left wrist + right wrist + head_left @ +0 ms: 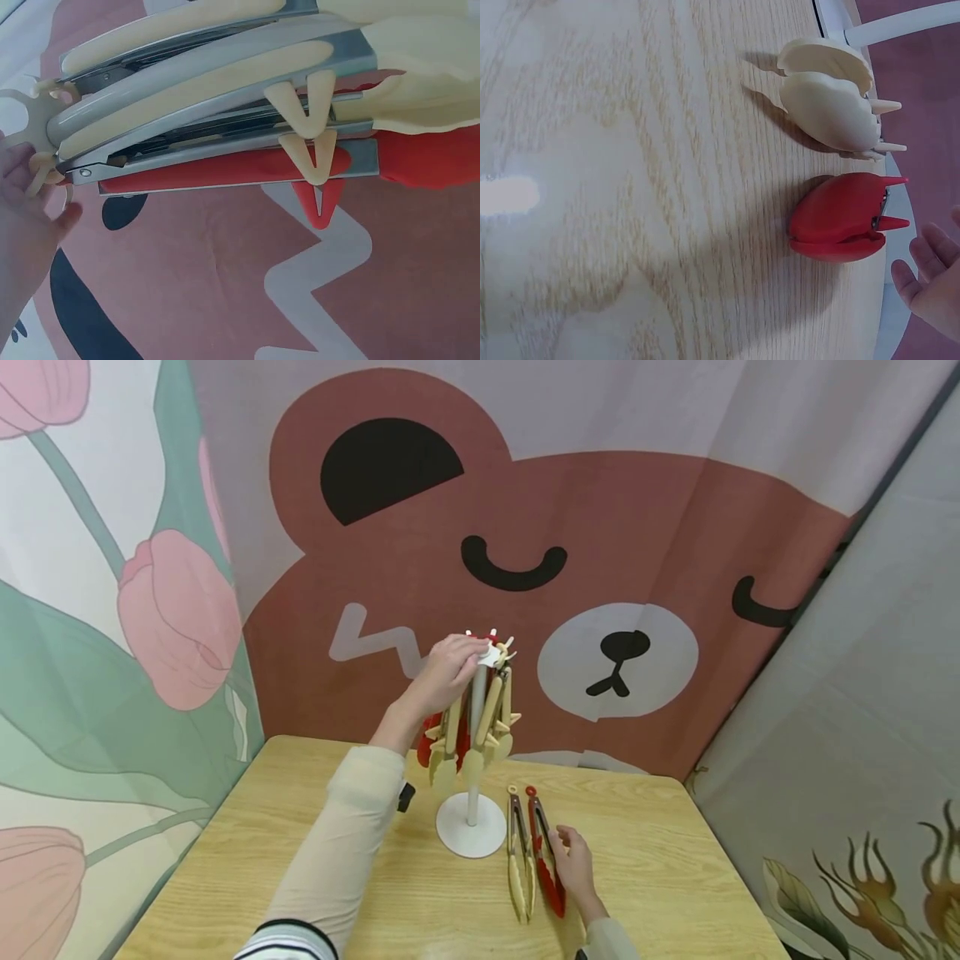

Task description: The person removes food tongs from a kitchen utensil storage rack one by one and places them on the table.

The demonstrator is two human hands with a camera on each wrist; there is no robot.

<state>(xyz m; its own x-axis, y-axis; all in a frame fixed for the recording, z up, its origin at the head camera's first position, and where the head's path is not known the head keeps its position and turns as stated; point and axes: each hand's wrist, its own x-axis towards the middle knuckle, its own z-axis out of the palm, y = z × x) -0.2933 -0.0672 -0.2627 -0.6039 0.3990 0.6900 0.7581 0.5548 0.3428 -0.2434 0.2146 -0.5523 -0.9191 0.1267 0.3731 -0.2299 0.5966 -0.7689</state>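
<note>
A white utensil stand (473, 814) with a round base bears several cream tongs (489, 706) and red tongs (225, 171), hanging heads down. At its top, my left hand (448, 672) grips the white hook piece (34, 124); part of its fingers is hidden there. On the table to the right of the base lie cream tongs (517, 860) and red tongs (546, 860), side by side, ring ends away from me. My right hand (574, 864) is just right of the red pair, fingers loosely bent around nothing. In the right wrist view its fingers (928, 259) appear beyond the red head.
The wooden table (645, 860) ends at a hanging cloth (637, 527) printed with a bear. More printed cloth (75, 693) hangs at the left, and a pale one (862, 693) at the right. A small black object (406, 797) shows beside the left forearm.
</note>
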